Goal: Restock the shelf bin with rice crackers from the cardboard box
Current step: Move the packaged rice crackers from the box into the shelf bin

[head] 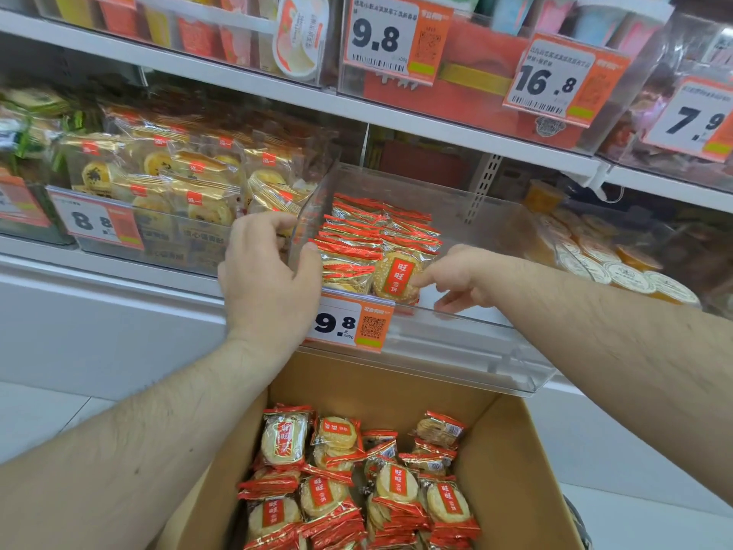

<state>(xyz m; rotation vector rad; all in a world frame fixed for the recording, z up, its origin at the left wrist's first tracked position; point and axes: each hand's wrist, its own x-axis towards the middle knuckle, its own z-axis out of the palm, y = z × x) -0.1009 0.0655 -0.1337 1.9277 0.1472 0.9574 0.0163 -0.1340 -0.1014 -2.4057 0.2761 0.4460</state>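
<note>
Rice crackers (359,248) in glossy red-and-clear wrappers with crimped, saw-toothed ends stand packed in rows at the left of the clear shelf bin (456,335). My right hand (456,281) reaches into it with the index finger stretched out, its tip touching the front cracker pack (396,277), a round, pale, sugar-speckled disc behind a red label, leaning face-out against the front wall; my other fingers hang loosely curled and grasp nothing. My left hand (265,271) clamps the bin's left corner, thumb inside against the smooth transparent side wall, fingers curled over the outside. The bin is hard, clear plastic with straight walls, and its right part shows bare floor. A white-and-orange price tag (351,323) reading 9.8 hangs on its front, partly behind my left wrist.

Below my forearms sits the open cardboard box (511,450), matte brown and smooth-sided, holding a loose jumble of the same packs (357,486), some flat, some on edge. Left of the bin, a neighbouring bin holds crinkly gold-trimmed clear bags of yellow round pastries (190,180). To the right lie round tubs with white foil lids (618,267). A white metal shelf (436,129) runs above.
</note>
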